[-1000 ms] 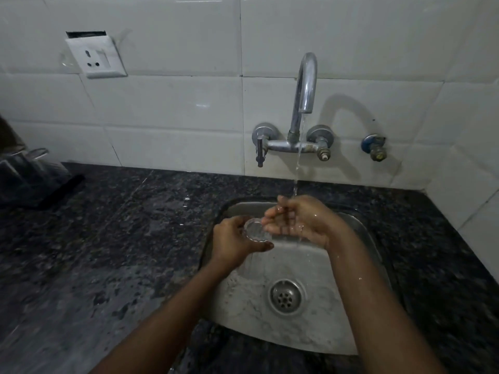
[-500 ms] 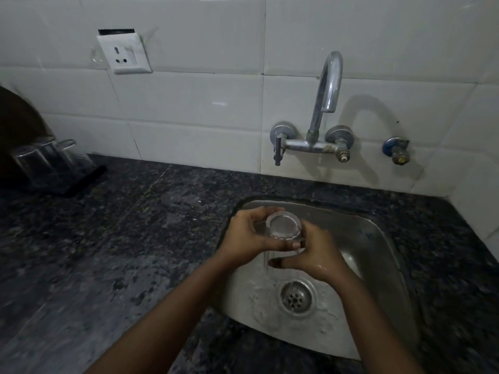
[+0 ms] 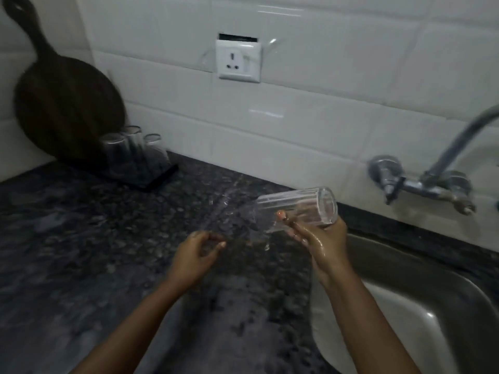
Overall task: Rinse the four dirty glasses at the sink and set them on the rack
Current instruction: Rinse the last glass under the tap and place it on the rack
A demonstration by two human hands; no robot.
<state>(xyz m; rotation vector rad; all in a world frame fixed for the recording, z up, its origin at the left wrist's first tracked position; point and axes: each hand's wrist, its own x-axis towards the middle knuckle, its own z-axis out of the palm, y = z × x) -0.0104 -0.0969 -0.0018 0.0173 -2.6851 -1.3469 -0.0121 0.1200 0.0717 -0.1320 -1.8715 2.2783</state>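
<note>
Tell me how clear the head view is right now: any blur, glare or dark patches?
Head view: dim overall; the rack corner and countertop are murky, glare streaks the wall tiles, motion blur smears the tap, and the glass in the right hand stays readable.

The faucet (image 3: 456,139) was cut off by the right edge, so its spout's end could not be seen. The sink (image 3: 421,268) was cropped at the right and bottom edges. The glasses on the rack (image 3: 133,155) were blurred and dim, and their count could not be told. The cutting board (image 3: 62,103) was smeared by motion, its handle clipped at the top. Part of the glass (image 3: 295,207) was hidden behind the right hand (image 3: 321,244).
</note>
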